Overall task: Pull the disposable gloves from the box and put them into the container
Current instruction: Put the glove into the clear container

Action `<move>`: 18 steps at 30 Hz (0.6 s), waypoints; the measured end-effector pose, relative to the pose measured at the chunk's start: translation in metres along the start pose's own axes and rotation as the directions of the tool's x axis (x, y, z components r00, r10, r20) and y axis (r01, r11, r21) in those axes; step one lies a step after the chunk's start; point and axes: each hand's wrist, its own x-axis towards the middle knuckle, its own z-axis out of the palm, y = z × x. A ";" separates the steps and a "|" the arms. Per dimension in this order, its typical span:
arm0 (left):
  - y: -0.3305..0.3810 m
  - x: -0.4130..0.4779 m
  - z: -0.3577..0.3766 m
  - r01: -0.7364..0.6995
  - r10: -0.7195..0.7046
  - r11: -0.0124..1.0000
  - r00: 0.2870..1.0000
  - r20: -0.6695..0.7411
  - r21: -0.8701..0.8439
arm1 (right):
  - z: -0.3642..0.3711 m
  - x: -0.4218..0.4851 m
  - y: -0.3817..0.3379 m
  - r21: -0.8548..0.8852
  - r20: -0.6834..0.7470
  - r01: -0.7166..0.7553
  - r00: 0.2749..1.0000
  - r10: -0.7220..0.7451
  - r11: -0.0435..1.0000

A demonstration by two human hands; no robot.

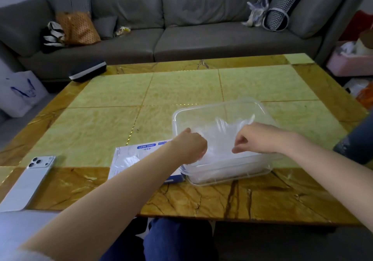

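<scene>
Head view: I'm at the put-in step. My left hand [190, 145] and right hand [254, 139] each pinch an edge of one thin see-through glove [221, 132], fingers curled on it. It's stretched btwn them, glove fingers pointing away from me. It hangs low over the open container [219, 103], near edge about at the rim; can't tell if it touches what's underneath. The container sits on the table [113, 123], right of centre, near my edge. The box [129, 160] lies flat just left of the container, touching or nearly so, partly under my left forearm. A bit of film shows at its opening.

Next move, as I judge it: lower the glove and let go w/ both hands so it lies flat, not bunched. Then the left hand goes to the box opening to pinch another. The film looks light & clingy and prob sticks to fingers, so the release needs care.

Counts:
- 1 box, 1 container, no lid in sight.
- 1 glove in my hands, plus a whitish pile [222, 167] in the container bottom, too filmy to count.
- 2 hands, both busy.
- 1 phone [30, 182] face down at the table's near left.
- 1 grey sofa [181, 18] behind.
</scene>
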 end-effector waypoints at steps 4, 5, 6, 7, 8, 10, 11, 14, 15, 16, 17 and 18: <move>0.008 0.007 -0.005 0.011 -0.009 1.000 0.992 0.123 -0.012 | -0.012 0.000 -0.016 -0.315 -0.215 -0.068 0.977 -0.001 0.947; 0.010 0.009 -0.006 0.018 -0.015 1.000 0.989 0.150 -0.018 | -0.011 0.003 -0.020 -0.346 -0.284 -0.029 0.956 -0.076 0.938; 0.011 0.009 -0.006 0.021 -0.017 1.000 0.986 0.169 -0.020 | -0.009 0.006 -0.026 -0.330 -0.308 0.051 0.938 -0.158 0.943; 0.013 0.010 -0.007 0.018 -0.014 1.000 0.983 0.181 -0.020 | -0.005 0.010 -0.029 -0.282 -0.265 0.136 0.940 -0.213 0.950; 0.014 0.011 -0.007 0.015 -0.011 1.000 0.982 0.188 -0.022 | 0.000 0.015 -0.031 -0.213 -0.185 0.212 0.950 -0.252 0.954; 0.016 0.012 -0.006 0.023 -0.018 1.000 0.979 0.203 -0.021 | 0.011 0.027 -0.030 -0.140 -0.001 0.251 0.967 -0.254 0.958; 0.016 0.013 -0.005 0.033 -0.030 0.999 0.975 0.219 -0.011 | 0.015 0.035 -0.026 -0.144 0.075 0.222 0.974 -0.213 0.964; 0.014 0.017 -0.003 0.075 -0.079 0.997 0.941 0.330 0.025 | 0.023 0.055 -0.008 -0.153 0.179 0.140 0.977 -0.112 0.978; 0.012 0.019 -0.002 0.082 -0.090 0.996 0.919 0.383 0.035 | 0.023 0.059 -0.003 -0.162 0.185 0.128 0.978 -0.097 0.978; 0.011 0.020 0.000 0.085 -0.098 0.995 0.900 0.425 0.048 | 0.023 0.062 0.002 -0.182 0.188 0.119 0.979 -0.084 0.976; 0.009 0.020 0.002 0.092 -0.107 0.994 0.887 0.448 0.056 | 0.022 0.065 0.006 -0.210 0.191 0.114 0.979 -0.073 0.971; 0.008 0.021 0.005 0.107 -0.122 0.993 0.883 0.453 0.057 | 0.023 0.067 0.010 -0.233 0.194 0.108 0.979 -0.062 0.967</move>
